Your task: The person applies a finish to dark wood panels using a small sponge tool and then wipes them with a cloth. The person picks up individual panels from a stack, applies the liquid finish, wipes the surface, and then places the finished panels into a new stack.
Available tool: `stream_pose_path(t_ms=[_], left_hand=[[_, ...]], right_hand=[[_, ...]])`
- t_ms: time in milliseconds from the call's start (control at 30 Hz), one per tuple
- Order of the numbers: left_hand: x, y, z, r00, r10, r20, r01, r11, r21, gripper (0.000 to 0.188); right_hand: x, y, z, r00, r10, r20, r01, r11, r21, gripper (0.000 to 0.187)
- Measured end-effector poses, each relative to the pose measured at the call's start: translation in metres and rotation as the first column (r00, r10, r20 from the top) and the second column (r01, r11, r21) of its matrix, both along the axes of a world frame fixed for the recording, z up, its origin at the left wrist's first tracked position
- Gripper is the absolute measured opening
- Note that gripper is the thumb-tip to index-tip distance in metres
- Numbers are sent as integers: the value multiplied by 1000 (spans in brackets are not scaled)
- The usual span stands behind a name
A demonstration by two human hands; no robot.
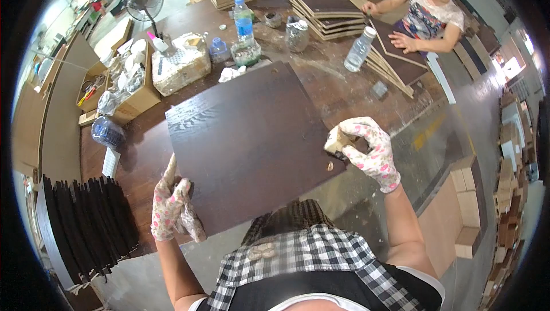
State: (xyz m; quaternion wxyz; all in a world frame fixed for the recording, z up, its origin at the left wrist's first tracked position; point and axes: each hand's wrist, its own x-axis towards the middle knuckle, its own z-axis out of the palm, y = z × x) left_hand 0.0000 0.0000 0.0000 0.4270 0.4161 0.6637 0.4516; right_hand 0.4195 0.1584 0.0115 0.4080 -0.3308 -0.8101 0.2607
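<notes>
a broad, flat, dark brown wooden panel [252,145] lies aslant before us

nearest is the black-and-white checked cloth apron [309,254] we wear. just beyond it, our left hand [168,205], in a white fabric glove with pink flowers, is at the panel's left edge: the index finger points away from us along that edge, the other fingers curl in, and a crumpled grey-brown rag [192,223] is beside the palm; we cannot tell whether it is gripped. our right hand [369,150], gloved to match, has thumb and fingers closed round a small, pale block with a dark lower edge [336,141], at the panel's right edge near the close right corner; we cannot tell how hard it presses.

the panel lies to the left of our right fingers and to the right of our left ones, on a large brown wooden table [326,96]. its long axis seems to run from side to side, tilting away from us at the right, though the lens bends its edges. the block-holding hand is nearer the right end; the panel's middle is under neither hand.

farther off stands a clear plastic bottle with a blue label [243,24]; to the right of it, a co-worker [429,4] rests one hand on a thin, dark brown board [401,59].
</notes>
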Motion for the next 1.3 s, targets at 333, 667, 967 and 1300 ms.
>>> stream_pose_path(t_ms=[333,667,967,1300], left_hand=[[-2,6,32,977,184,-104,-187,982,-18,55],[68,84,75,627,-673,-391,779,545,311,54],[99,204,13,469,-187,-863,802,500,328,38],[36,116,69,597,-41,-801,557,740,377,39]], right_hand=[[-108,190,0,994,-68,-91,61,995,-79,29],[-53,16,30,442,674,-593,-876,179,-449,36],[-53,-4,18,668,585,-461,-739,448,-503,39],[-48,7,9,661,420,-622,-746,460,-482,42]])
